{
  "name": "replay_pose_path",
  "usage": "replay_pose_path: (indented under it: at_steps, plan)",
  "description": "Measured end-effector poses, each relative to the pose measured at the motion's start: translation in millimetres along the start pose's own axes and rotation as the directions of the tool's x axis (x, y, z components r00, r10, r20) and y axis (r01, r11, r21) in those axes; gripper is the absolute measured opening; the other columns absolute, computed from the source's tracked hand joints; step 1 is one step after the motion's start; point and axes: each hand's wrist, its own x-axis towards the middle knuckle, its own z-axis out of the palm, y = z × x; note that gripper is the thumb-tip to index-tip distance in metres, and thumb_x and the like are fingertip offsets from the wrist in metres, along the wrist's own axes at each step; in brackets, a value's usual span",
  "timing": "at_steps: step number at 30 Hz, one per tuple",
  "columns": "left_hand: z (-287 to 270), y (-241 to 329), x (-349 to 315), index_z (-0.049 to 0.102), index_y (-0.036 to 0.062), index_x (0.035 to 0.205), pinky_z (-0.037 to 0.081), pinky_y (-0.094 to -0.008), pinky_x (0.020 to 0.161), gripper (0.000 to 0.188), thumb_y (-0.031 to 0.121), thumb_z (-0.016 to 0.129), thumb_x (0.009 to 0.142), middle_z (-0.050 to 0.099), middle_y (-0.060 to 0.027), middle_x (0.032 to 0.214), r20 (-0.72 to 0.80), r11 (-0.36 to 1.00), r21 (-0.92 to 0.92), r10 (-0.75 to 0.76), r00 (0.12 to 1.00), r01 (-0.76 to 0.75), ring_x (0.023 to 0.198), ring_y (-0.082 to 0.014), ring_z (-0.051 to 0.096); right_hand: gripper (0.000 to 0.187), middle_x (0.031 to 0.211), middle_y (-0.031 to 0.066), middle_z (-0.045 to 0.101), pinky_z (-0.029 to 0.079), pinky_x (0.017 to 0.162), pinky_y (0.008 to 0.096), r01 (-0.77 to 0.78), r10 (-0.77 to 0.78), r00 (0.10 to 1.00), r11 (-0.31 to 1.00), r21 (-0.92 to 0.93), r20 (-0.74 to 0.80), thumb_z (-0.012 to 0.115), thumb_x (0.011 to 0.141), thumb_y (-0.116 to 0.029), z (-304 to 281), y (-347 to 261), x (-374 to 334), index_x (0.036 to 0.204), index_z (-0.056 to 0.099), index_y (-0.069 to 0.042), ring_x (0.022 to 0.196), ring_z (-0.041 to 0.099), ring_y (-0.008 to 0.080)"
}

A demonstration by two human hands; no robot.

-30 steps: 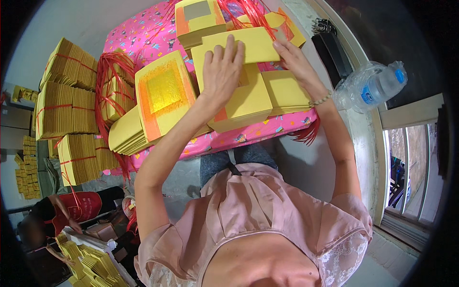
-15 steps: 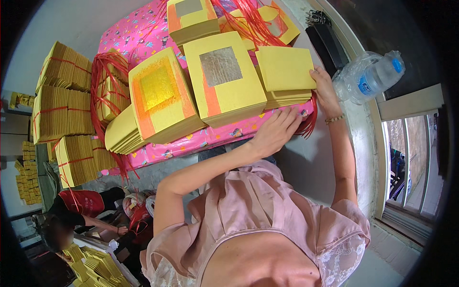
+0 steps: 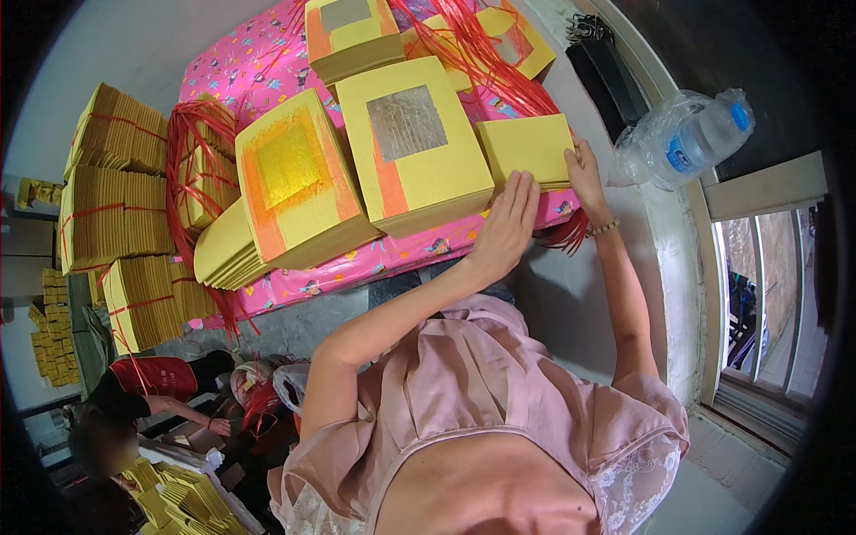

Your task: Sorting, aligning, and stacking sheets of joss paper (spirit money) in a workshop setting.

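Observation:
A small stack of yellow paper sheets (image 3: 524, 147) is at the right end of the table, between my hands. My right hand (image 3: 586, 181), with a beaded bracelet at the wrist, grips the stack's right edge, thumb along the side. Against its near edge lies my left hand (image 3: 506, 221), fingers straight and close together, touching the paper. Just left of it stands a thick block of yellow paper (image 3: 392, 187) with a silver square on top. A similar block with a gold square (image 3: 276, 205) is farther left. Red plastic strings (image 3: 563, 234) hang below the stack.
A pink patterned cloth (image 3: 357, 263) covers the table. Bundles tied with red string (image 3: 125, 214) are piled at the left. A bagged plastic bottle (image 3: 695, 147) lies on the right ledge. Lower left, a person in a red vest (image 3: 153, 379) works beside yellow paper (image 3: 183, 499).
The small stack's far edge has come nearer to me, and less of its top face shows. My left hand has shifted up against its near edge. My right hand has moved slightly nearer.

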Motion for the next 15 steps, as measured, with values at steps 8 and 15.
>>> replay_pose_path:
  at_steps: [8, 15]
  plan:
    - [26.0, -4.9, 0.4, 0.027, -0.0136, 0.142, 0.036, -0.047, 0.106, 0.075, -0.001, 0.058, 0.074, 0.027, -0.0323, 0.147, 0.081, 0.981, 0.103, -0.171, 0.982, 0.163, 0.135, -0.0456, 0.032, 0.031, 0.114, 0.0232, 0.06, 0.047, 0.088, 0.0435, 0.161, -0.201, 0.976, 0.926, -0.341, -0.084, 0.048, 0.095, -0.013, 8.3, -15.9, -17.7, 0.122, 0.049, 0.001, 0.099, 0.061, 0.0373]
    - [35.8, -6.8, 1.6, 0.03, -0.0113, 0.141, 0.032, -0.0455, 0.109, 0.074, 0.006, 0.06, 0.077, 0.033, -0.0295, 0.144, 0.145, 0.95, 0.285, -0.17, 0.975, 0.124, 0.133, -0.0431, 0.034, 0.039, 0.112, 0.0225, 0.054, 0.043, 0.089, 0.0474, 0.302, -0.419, 0.908, 0.684, -0.663, -0.019, 0.054, 0.089, -0.007, 15.7, -46.5, -32.4, 0.126, 0.045, -0.001, 0.102, 0.053, 0.0418]
